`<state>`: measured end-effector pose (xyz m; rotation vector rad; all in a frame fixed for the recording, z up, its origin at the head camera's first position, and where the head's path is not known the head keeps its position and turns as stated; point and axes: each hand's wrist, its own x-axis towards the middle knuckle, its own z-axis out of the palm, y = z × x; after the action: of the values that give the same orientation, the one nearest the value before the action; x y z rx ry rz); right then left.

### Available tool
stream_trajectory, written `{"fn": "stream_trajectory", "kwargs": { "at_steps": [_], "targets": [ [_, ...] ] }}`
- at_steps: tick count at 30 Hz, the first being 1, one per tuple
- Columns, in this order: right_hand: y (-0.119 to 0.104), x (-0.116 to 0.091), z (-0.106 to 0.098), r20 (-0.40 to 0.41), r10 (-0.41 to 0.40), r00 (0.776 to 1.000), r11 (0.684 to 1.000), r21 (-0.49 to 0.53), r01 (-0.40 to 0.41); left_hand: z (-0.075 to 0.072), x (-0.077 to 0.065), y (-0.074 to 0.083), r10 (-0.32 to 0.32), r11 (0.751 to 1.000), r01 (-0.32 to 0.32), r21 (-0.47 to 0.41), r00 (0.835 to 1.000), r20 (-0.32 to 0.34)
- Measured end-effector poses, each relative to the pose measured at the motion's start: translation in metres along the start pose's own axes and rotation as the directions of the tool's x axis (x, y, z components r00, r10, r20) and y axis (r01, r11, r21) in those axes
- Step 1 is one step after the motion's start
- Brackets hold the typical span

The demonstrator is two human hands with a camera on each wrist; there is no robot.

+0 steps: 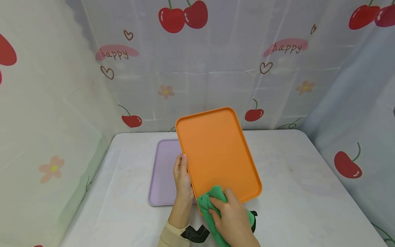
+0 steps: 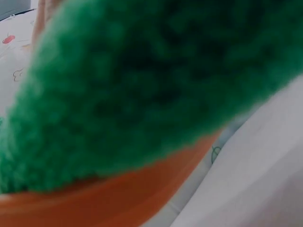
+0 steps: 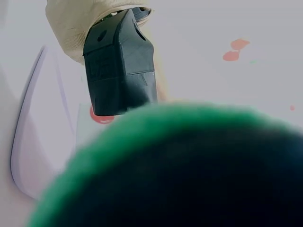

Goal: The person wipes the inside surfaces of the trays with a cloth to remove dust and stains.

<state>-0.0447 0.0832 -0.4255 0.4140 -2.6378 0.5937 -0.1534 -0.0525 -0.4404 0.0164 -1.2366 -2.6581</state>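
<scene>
My left hand (image 1: 183, 178) grips the left edge of an orange tray (image 1: 217, 151), thumb over the rim, holding it tilted up above the table. At the tray's near left corner, my right hand (image 1: 232, 216) pinches a bunched green cloth (image 1: 213, 209) and presses it against the rim. Much of the left wrist view is filled by the green cloth (image 2: 142, 94), with the orange tray (image 2: 137, 203) below it. The cloth (image 3: 142, 127) and its dark shadow block the lower part of the right wrist view.
A lilac tray (image 1: 163, 171) lies flat on the white table (image 1: 302, 192), partly behind the orange one. Curtains printed with cherries (image 1: 210, 44) hang behind and at both sides. A black wrist mount (image 1: 195, 234) sits on the left sleeve.
</scene>
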Motion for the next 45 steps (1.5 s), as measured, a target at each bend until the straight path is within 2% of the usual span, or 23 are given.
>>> {"fn": "stream_trajectory", "kwargs": {
  "at_steps": [6,10,18,25,32,36,45],
  "targets": [
    [0.001,0.000,0.000,-0.006,-0.074,0.997,0.997,0.011,0.074,-0.002,0.000,0.002,-0.001,1.000,0.001,0.008,1.000,0.005],
    [0.004,-0.001,0.000,0.006,-0.069,0.998,0.996,0.047,0.069,-0.002,0.001,0.003,-0.008,1.000,0.008,-0.001,1.000,0.006],
    [0.008,-0.003,0.001,0.017,0.068,0.998,0.990,0.122,-0.070,-0.001,0.001,0.002,-0.023,0.998,0.023,-0.051,1.000,0.017],
    [0.011,-0.003,0.000,0.068,0.175,0.982,0.973,0.138,-0.183,0.001,0.002,0.001,-0.038,0.993,0.038,-0.112,0.999,-0.002],
    [0.018,-0.005,-0.002,0.042,0.231,0.972,0.959,0.161,-0.234,0.001,0.002,0.000,-0.033,0.989,0.032,-0.142,0.999,-0.009],
    [0.027,-0.004,-0.006,0.028,0.279,0.960,0.945,0.169,-0.280,0.001,0.002,0.001,-0.026,0.988,0.027,-0.154,1.000,0.009],
    [0.060,0.000,-0.021,0.020,0.402,0.915,0.911,0.096,-0.402,0.000,0.002,0.001,-0.040,0.987,0.043,-0.157,0.999,0.026]
  ]
}}
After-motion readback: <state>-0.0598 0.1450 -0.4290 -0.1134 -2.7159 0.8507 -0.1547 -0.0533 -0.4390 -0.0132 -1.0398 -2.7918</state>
